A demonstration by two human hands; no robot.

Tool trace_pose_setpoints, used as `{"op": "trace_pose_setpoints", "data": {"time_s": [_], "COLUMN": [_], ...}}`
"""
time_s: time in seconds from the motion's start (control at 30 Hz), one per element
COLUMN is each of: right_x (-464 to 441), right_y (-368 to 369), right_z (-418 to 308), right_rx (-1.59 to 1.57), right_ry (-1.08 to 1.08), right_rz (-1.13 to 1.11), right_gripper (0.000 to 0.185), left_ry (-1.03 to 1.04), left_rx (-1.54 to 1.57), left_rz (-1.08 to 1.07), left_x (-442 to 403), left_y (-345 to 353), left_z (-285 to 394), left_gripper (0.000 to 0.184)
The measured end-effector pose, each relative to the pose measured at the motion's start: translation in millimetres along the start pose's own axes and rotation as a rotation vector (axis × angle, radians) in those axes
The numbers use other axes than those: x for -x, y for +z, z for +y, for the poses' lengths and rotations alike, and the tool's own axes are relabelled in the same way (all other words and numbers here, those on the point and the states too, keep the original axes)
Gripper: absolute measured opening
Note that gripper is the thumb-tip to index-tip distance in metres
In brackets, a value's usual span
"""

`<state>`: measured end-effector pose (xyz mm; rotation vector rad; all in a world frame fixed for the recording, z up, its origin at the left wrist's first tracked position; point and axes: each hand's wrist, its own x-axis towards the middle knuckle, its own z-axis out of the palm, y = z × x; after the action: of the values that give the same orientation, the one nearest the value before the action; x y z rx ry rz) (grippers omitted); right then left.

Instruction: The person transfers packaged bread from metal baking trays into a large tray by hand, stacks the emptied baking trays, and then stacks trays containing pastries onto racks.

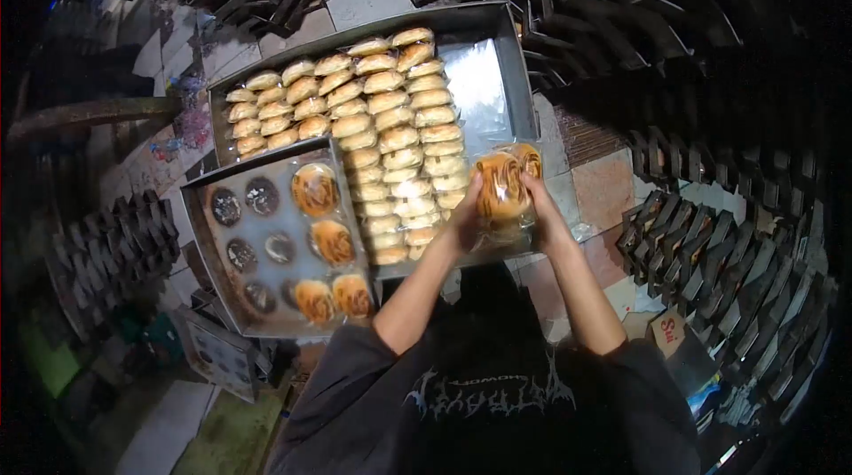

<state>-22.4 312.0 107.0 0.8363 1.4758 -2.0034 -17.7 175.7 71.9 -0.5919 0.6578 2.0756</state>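
Observation:
Between my left hand [465,213] and my right hand [547,213] are wrapped buns [502,187] with brown swirls, gripped from both sides. They are over the front right part of a large metal tray [524,85]. Rows of wrapped golden buns [382,125] fill much of that tray. A smaller baking tray [209,275] overlaps its front left corner. Several swirled buns [332,243] sit along the right side of the smaller tray, beside dark round cups [261,196].
Stacked metal trays stand at the back [603,5], on the right [710,262] and on the left [111,240]. A cardboard box [672,333] lies at the lower right. Another tray [217,351] leans at the lower left.

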Motion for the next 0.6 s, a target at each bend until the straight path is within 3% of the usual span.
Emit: {"op": "trace_pose_setpoints", "data": {"time_s": [0.07, 0.17, 0.23, 0.4, 0.47, 0.5, 0.53, 0.6], "right_x": [-21, -83, -102, -157, -170, -179, -185, -195], "right_y": [-6, -48, -54, -76, -73, -70, -69, -80], "right_z": [-21, 30, 47, 110, 117, 119, 123, 139], "right_rx": [-0.148, -0.3, -0.458, -0.498, -0.425, -0.37, -0.307, -0.108], "right_ry": [0.434, 0.417, 0.282, 0.278, 0.238, 0.208, 0.164, 0.023], "right_rz": [0.007, -0.222, -0.442, -0.239, -0.199, -0.163, -0.123, -0.042], "right_gripper": [0.048, 0.047, 0.046, 0.047, 0.047, 0.047, 0.048, 0.048], "left_ry": [-0.097, -0.2, -0.243, -0.368, -0.202, -0.155, -0.164, 0.313], "left_rx": [0.057, 0.1, 0.1, 0.227, 0.088, -0.445, -0.461, -1.339], "left_rz": [0.017, 0.123, 0.181, 0.362, 0.407, 0.721, 0.721, 0.727], "left_x": [-30, -60, -94, -94, -71, -69, -58, -35], "left_y": [0, -9, -46, -25, -12, -21, -17, 7], "left_z": [5, 4, -16, 6, 6, -4, -2, 13], "left_gripper": [0.072, 0.076, 0.082, 0.066, 0.064, 0.049, 0.049, 0.031]}}
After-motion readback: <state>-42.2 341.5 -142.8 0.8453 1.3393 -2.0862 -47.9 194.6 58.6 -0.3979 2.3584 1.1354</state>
